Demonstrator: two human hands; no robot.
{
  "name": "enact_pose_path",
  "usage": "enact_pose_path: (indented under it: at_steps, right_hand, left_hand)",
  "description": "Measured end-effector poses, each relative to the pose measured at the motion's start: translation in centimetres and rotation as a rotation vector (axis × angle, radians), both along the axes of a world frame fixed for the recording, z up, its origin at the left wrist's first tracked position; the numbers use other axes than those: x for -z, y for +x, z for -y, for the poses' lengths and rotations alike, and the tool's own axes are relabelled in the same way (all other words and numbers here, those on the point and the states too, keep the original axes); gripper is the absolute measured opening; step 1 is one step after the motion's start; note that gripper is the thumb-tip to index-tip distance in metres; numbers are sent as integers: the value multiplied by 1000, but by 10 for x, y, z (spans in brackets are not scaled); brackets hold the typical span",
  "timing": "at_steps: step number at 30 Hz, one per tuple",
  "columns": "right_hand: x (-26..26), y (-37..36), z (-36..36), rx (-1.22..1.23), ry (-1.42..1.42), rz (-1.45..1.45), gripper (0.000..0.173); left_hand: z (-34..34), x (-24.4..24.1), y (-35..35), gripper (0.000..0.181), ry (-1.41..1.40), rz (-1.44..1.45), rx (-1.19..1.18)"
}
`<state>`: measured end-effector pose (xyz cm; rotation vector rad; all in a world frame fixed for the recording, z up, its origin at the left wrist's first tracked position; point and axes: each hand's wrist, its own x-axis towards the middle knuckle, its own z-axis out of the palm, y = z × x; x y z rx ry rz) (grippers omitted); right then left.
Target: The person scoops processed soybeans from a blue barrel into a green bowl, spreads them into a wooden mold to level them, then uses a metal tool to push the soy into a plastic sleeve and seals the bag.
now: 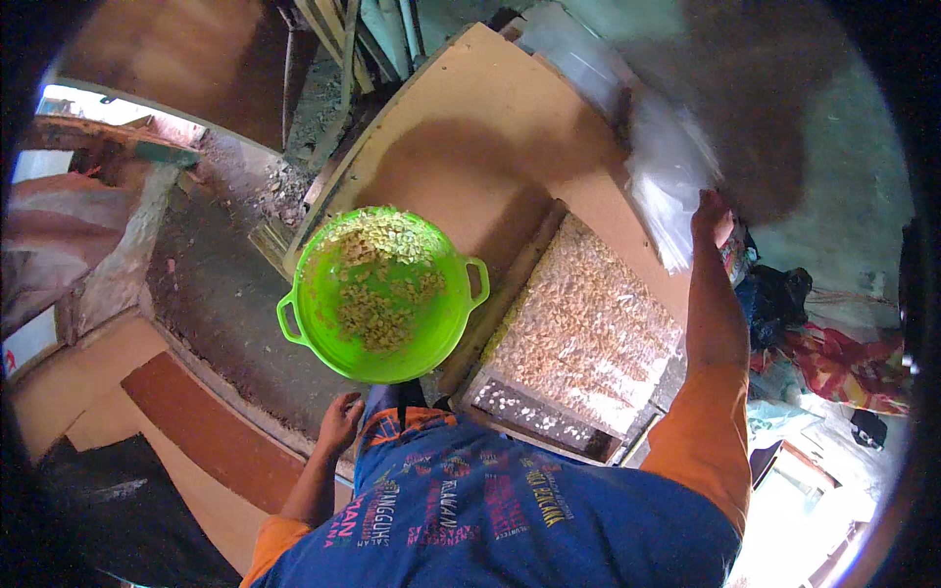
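My right hand [713,219] reaches out at the right, at the end of a pile of clear plastic sheets or bags [665,198]; whether its fingers grip the plastic is unclear. Low at the left, my left hand [342,420] hangs in front of my body, touching nothing that I can make out. Ahead of it, a bright green plastic basin with two handles [382,360] holds pale flakes or chips, heaped on its far side and scattered over its bottom. To the basin's right, a tray or board covered with similar pale pieces [581,316] lies alongside a wooden bar [507,294].
A large tan board [470,88] spreads out ahead. Wooden poles [345,44] lean beyond its left edge. Black plastic bags [775,301] and a red patterned cloth [845,367] lie at the right. A reddish-brown panel [213,426] is at the lower left.
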<state>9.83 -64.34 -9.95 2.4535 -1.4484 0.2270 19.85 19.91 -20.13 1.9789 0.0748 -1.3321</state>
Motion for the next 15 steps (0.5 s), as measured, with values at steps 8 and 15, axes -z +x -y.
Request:
enact_pose_path:
  at_steps: [8,15]
  right_hand:
    - [-93,-18,21,-38,-200,163,43]
    - [-166,-42,1,-181,-440,253,26]
  left_hand:
    - [28,-22,17,36,-48,184,168]
    - [64,-85,15,31,-199,345,336]
